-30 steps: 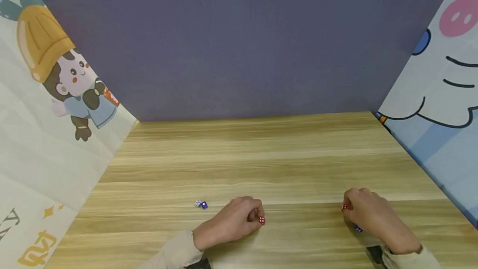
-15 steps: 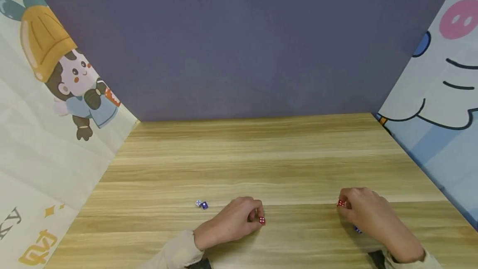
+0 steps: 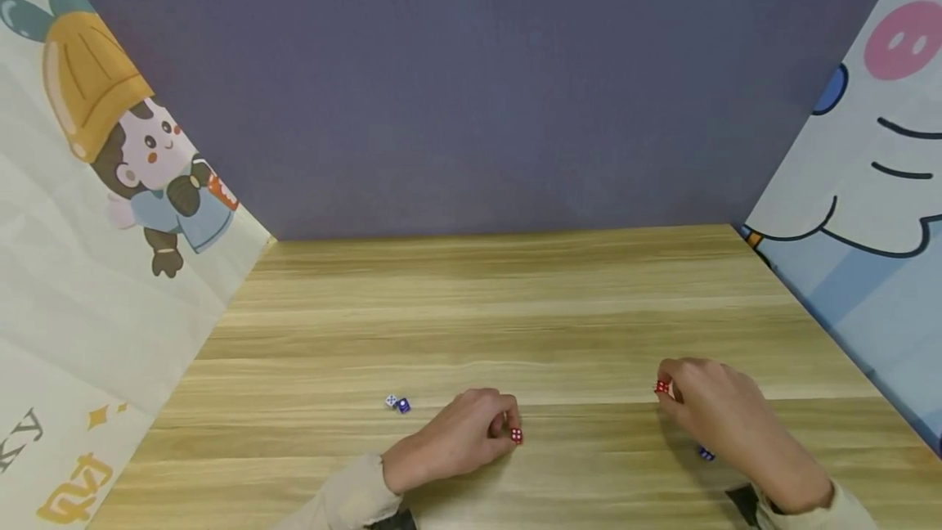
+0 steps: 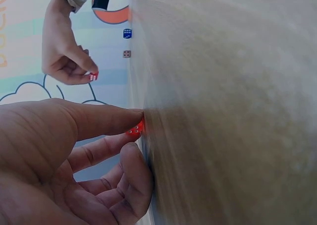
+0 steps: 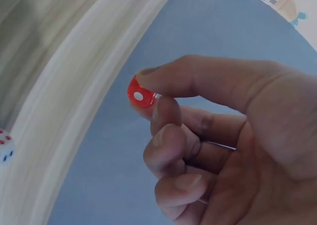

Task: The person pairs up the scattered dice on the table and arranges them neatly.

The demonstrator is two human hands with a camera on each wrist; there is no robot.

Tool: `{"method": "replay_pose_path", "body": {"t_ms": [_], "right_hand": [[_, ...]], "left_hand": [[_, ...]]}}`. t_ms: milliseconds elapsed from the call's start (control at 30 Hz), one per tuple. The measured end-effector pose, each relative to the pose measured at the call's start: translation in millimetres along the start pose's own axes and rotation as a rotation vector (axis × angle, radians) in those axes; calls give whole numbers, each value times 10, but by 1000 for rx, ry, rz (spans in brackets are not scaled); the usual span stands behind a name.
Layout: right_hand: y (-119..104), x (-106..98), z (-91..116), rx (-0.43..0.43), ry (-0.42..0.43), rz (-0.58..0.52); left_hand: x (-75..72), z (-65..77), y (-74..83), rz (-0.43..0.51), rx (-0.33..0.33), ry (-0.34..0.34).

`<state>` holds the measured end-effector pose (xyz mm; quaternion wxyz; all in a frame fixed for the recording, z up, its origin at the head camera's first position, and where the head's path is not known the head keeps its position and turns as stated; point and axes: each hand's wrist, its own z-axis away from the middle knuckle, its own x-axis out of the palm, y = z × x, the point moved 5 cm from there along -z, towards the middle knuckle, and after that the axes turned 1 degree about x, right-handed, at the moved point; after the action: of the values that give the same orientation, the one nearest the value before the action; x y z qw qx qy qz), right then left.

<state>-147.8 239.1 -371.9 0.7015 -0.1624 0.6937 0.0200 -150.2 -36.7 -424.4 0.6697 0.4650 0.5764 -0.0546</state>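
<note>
My left hand (image 3: 459, 436) pinches a red die (image 3: 517, 436) between thumb and forefinger, right at the tabletop. In the left wrist view this red die (image 4: 136, 129) sits against the wood. Further right, my right hand (image 3: 710, 399) holds a second red die (image 3: 661, 387) up above the table by its fingertips. The right wrist view shows that die (image 5: 140, 94) with its one-dot face, the other fingers curled in. A blue die (image 3: 706, 453) lies beside the right hand. A white die (image 4: 127, 54) near it shows in the left wrist view but is hidden in the head view.
Left of the left hand, a white die (image 3: 392, 401) and a blue die (image 3: 403, 406) lie side by side on the wooden table (image 3: 486, 309). A grey-blue panel (image 3: 486, 88) stands behind; printed cartoon sheets (image 3: 147, 309) flank both sides.
The right hand has lifted its red die and moved left and farther away, uncovering more of the blue die below. The left hand has stayed in place with its red die.
</note>
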Motion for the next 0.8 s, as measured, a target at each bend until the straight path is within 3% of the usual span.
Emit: {"method": "replay_pose_path", "body": {"t_ms": [267,800], "right_hand": [[-238,-85,-36,-118,103,23],[-626,82,-179,-275,-2,-72]], "left_hand": [[2,-4,-9,-7,8,4],[10,-4,-20,-1,2,-2]]}}
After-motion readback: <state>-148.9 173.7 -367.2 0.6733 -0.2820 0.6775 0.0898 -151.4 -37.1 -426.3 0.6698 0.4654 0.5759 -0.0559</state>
